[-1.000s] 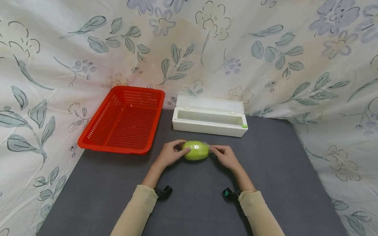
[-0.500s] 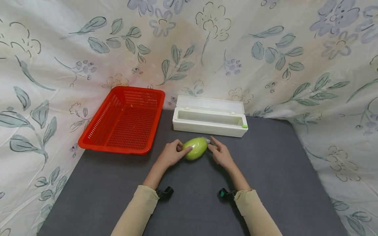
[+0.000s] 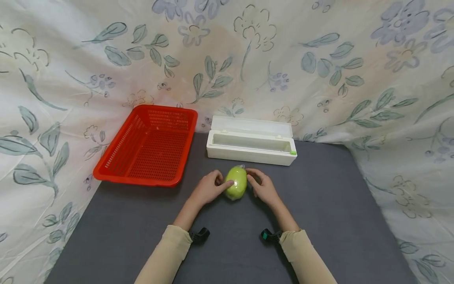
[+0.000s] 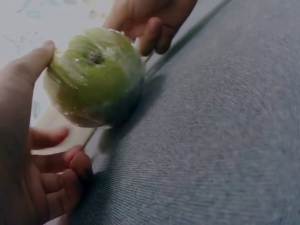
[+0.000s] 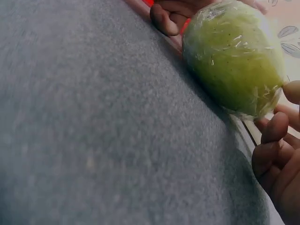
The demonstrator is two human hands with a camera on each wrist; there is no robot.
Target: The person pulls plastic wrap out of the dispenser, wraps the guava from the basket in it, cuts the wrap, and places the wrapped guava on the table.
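Note:
A green oval fruit [image 3: 235, 186] wrapped in clear cling film stands between the two hands, its long side pointing away from me in the head view. My left hand [image 3: 207, 188] holds its left side, thumb on the top and fingers bent low beside it. In the left wrist view the brown stem end of the fruit [image 4: 96, 75] shows through creased film. On the other side, my right hand [image 3: 264, 188] touches the fruit's right edge with loosely bent fingers. Gathered film at the fruit's far end [image 5: 211, 14] is bunched and shiny in the right wrist view.
Behind the hands lies a long white box [image 3: 252, 152] with its lid raised and a green tab at the right corner. A red plastic basket [image 3: 173, 179] stands back left. Floral cloth [image 3: 301, 90] hangs round the dark grey table [image 3: 337, 221].
The fruit has turned from lying sideways to pointing away. My right hand has let go of the gathered film end and moved to the fruit's right side. The left hand stays on it.

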